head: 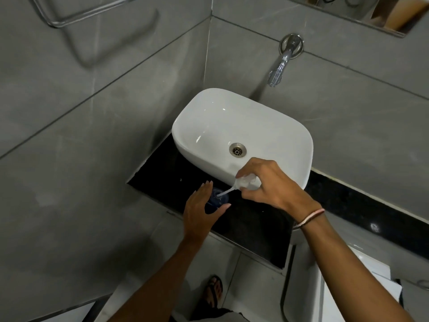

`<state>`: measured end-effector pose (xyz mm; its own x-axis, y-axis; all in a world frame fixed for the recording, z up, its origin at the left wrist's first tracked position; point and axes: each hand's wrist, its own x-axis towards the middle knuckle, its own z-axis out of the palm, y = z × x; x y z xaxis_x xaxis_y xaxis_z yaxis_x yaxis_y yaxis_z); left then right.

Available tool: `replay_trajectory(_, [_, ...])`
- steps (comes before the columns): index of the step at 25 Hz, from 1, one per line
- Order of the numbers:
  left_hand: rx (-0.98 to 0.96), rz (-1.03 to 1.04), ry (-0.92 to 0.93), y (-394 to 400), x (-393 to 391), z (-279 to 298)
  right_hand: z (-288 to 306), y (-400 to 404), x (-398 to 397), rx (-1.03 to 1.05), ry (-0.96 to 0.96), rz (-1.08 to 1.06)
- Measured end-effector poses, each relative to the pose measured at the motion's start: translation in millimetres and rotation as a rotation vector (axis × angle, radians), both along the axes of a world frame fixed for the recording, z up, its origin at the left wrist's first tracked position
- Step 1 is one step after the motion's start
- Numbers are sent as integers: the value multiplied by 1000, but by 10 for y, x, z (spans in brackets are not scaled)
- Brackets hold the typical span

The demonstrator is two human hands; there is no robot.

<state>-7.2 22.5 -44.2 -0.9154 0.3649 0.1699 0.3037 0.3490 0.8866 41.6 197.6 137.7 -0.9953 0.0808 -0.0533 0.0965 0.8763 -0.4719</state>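
From the head camera, a dark blue bottle (218, 202) stands on the black counter (255, 228), just in front of the near left corner of the white basin (232, 108). The right hand (267, 184) grips a white pump head (246, 182) above and to the right of the bottle, fingers and thumb curled round it. The pump's thin white tube (223, 194) slants down to the left, its tip in the bottle's open neck. The left hand (199, 212) cups the bottle from the left, fingers nearly straight beside it and thumb spread across its near side; whether it presses the bottle cannot be told. A band (311, 217) circles the right wrist. A chrome tap (282, 63) juts from the grey tiled wall above the basin, whose drain (237, 149) lies beyond the right hand. A sandalled foot (213, 291) shows on the floor below
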Motion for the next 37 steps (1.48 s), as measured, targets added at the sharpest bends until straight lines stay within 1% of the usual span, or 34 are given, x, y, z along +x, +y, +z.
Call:
replay_trajectory(4, [-68, 0, 24, 9, -12, 7, -59, -202, -206, 125, -65, 75])
replay_trajectory(7, [-102, -5, 76, -3, -26, 15, -227, -332, -309, 227, -133, 134])
replay_trajectory(9, [-132, -11, 100, -23, -29, 27, -381, -392, -319, 225, -156, 142])
replay_trajectory(11, [-169, -20, 112, -30, -31, 48, -505, -389, -292, 167, -167, 115])
replay_trajectory(14, [-175, -14, 129, -29, -29, 33, -619, -351, -262, 86, -140, 43])
replay_trajectory(17, [-183, -10, 135, -42, -32, 9, -739, -343, -241, 102, -62, -71])
replay_trajectory(18, [-191, -8, 146, -48, -36, -5, -773, -343, -219, 48, -41, -107])
replay_trajectory(21, [-206, 2, 162, -56, -52, -21, -868, -318, -92, -364, 4, -180])
replay_trajectory(22, [-203, 3, 158, -53, -55, -21, -905, -315, -47, -464, 26, -202])
replay_trajectory(23, [-201, 1, 154, -52, -56, -24, -943, -327, -16, -509, 58, -230])
replay_trajectory(25, [-203, -6, 156, -52, -56, -40, -1011, -381, -18, -502, 140, -310])
replay_trajectory(27, [-216, -5, 174, -64, -64, -52, -1018, -431, -47, -448, 162, -353])
replay_trajectory(30, [-287, -22, 259, -75, -101, -50, -1065, -424, -33, -508, 138, -310])
replay_trajectory(32, [-312, -36, 307, -76, -126, -44, -1086, -417, -6, -489, 149, -307])
replay_trajectory(35, [-289, -64, 319, -89, -139, -81, -1089, -430, -21, -434, 179, -354])
replay_trajectory(37, [-287, -81, 305, -87, -137, -97, -1082, -444, -27, -453, 170, -325])
